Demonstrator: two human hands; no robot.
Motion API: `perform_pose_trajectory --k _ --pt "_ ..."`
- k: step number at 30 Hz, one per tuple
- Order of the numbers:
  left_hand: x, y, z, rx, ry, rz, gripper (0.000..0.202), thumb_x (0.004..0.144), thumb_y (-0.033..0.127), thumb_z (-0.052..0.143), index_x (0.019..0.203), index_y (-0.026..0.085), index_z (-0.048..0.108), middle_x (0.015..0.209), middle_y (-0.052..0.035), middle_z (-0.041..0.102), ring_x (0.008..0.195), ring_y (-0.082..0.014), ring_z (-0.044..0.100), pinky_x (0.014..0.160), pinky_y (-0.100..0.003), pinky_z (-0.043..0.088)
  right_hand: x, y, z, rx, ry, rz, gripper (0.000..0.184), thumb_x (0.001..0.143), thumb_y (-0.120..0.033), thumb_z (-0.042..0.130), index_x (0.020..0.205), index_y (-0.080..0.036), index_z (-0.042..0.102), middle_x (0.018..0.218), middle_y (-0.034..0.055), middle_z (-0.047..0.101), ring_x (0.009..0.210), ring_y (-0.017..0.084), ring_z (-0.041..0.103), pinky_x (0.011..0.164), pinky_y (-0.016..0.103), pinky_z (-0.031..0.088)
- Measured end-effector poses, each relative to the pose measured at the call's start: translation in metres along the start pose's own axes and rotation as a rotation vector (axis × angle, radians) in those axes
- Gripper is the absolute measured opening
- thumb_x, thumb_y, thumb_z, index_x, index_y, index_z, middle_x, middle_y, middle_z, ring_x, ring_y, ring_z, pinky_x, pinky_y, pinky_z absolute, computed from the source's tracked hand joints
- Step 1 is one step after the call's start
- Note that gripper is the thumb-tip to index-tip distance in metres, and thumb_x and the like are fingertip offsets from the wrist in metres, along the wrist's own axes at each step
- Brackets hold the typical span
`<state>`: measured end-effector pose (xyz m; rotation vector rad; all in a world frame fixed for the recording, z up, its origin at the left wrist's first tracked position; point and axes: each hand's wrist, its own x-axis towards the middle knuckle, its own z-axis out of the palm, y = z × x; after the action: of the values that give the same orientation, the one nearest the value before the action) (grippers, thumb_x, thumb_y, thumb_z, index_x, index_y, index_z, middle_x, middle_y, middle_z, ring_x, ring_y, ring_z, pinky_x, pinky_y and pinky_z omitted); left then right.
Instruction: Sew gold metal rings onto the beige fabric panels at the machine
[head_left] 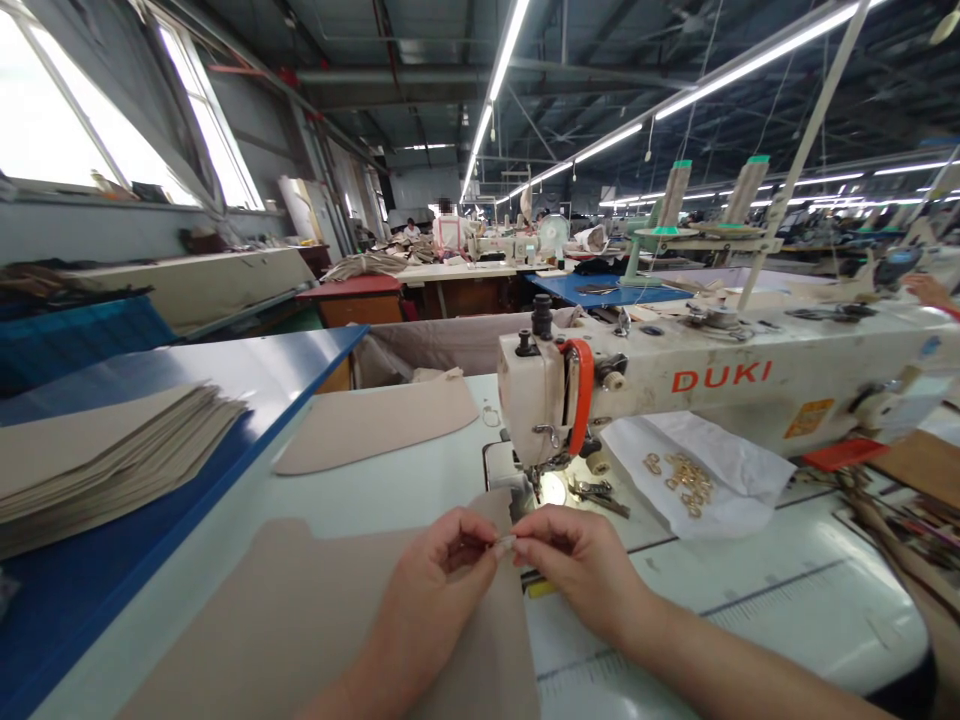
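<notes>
In front of the sewing machine [637, 375], my left hand [435, 580] and my right hand [585, 565] meet with fingertips pinched. Between them is a small pale strip [504, 543], too small to make out fully. Under my left hand a large beige fabric panel [300, 590] lies flat on the pale machine table [592, 640]. Just beyond my fingers are the lit needle area and presser foot [534, 485]. Right of these, a white sheet [727, 500] carries several gold metal rings or buckles [686, 480].
A second beige panel [379, 420] lies behind on the table. At the left, a stack of cut panels [120, 450] rests on a blue table [82, 620]. Thread cones [675, 195] stand behind the machine. A person's hand [926, 290] shows at far right.
</notes>
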<state>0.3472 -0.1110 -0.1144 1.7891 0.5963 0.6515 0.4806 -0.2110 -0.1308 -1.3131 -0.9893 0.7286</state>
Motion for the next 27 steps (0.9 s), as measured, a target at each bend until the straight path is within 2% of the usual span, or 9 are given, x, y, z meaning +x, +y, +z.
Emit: perform_pose_trajectory --k 7,11,15,18,21,24,27 --pt "0.000 0.004 0.002 0.089 0.035 0.038 0.007 0.073 0.026 0.061 0.072 0.019 0.060 0.071 0.0012 0.065 0.068 -0.0145 0.063 0.067 -0.023 0.051 0.000 0.002 0.001 -0.005 0.003 0.036 0.009 0.075 -0.023 0.061 0.074 -0.017 0.067 0.064 -0.0003 0.063 0.060 0.012 0.056 0.059 0.021 0.043" --pt "0.000 0.005 0.001 0.155 0.044 0.046 0.007 0.074 0.027 0.059 0.072 0.020 0.061 0.071 0.0017 0.066 0.069 -0.0148 0.064 0.068 -0.023 0.050 -0.001 -0.004 -0.001 -0.262 -0.006 -0.064 0.010 0.079 -0.017 0.056 0.074 -0.018 0.065 0.065 -0.0017 0.061 0.061 0.011 0.054 0.058 0.020 0.039" --pt "-0.001 0.007 0.001 0.245 0.043 -0.007 0.012 0.074 0.032 0.059 0.070 0.021 0.063 0.069 0.0020 0.068 0.067 -0.0162 0.064 0.066 -0.024 0.049 -0.002 -0.010 -0.003 -0.559 -0.022 -0.195 0.012 0.082 -0.013 0.051 0.075 -0.018 0.059 0.068 -0.0021 0.057 0.064 0.011 0.051 0.059 0.020 0.034" --pt "0.000 0.012 0.001 0.329 0.036 -0.036 0.012 0.073 0.032 0.057 0.069 0.022 0.063 0.068 0.0019 0.068 0.067 -0.0174 0.064 0.066 -0.025 0.048 -0.004 -0.010 -0.004 -0.663 -0.019 -0.207 0.012 0.083 -0.012 0.048 0.076 -0.018 0.056 0.072 -0.0010 0.057 0.066 0.012 0.050 0.061 0.021 0.033" --pt "0.006 0.019 -0.003 0.391 -0.050 -0.028 0.009 0.072 0.026 0.055 0.069 0.021 0.061 0.069 0.0014 0.068 0.069 -0.0183 0.065 0.067 -0.026 0.050 -0.005 -0.009 -0.006 -0.690 -0.015 -0.169 0.012 0.083 -0.012 0.049 0.075 -0.018 0.057 0.072 -0.0008 0.058 0.066 0.012 0.050 0.061 0.021 0.032" --pt "0.011 0.018 -0.012 0.491 -0.113 0.014 0.017 0.073 0.024 0.053 0.087 0.021 0.063 0.091 -0.0025 0.070 0.088 -0.0217 0.066 0.081 -0.031 0.050 -0.002 -0.013 -0.010 -0.650 -0.020 -0.050 0.012 0.079 -0.010 0.052 0.073 -0.018 0.059 0.066 -0.0023 0.057 0.062 0.011 0.049 0.058 0.021 0.031" --pt "0.010 0.003 -0.019 0.626 -0.126 0.148 0.039 0.079 0.027 0.051 0.117 0.020 0.054 0.123 -0.0096 0.059 0.112 -0.0263 0.056 0.097 -0.042 0.043 0.003 -0.018 -0.013 -0.594 -0.047 0.069 0.012 0.076 -0.009 0.054 0.069 -0.018 0.059 0.060 -0.0037 0.055 0.058 0.010 0.049 0.055 0.020 0.032"
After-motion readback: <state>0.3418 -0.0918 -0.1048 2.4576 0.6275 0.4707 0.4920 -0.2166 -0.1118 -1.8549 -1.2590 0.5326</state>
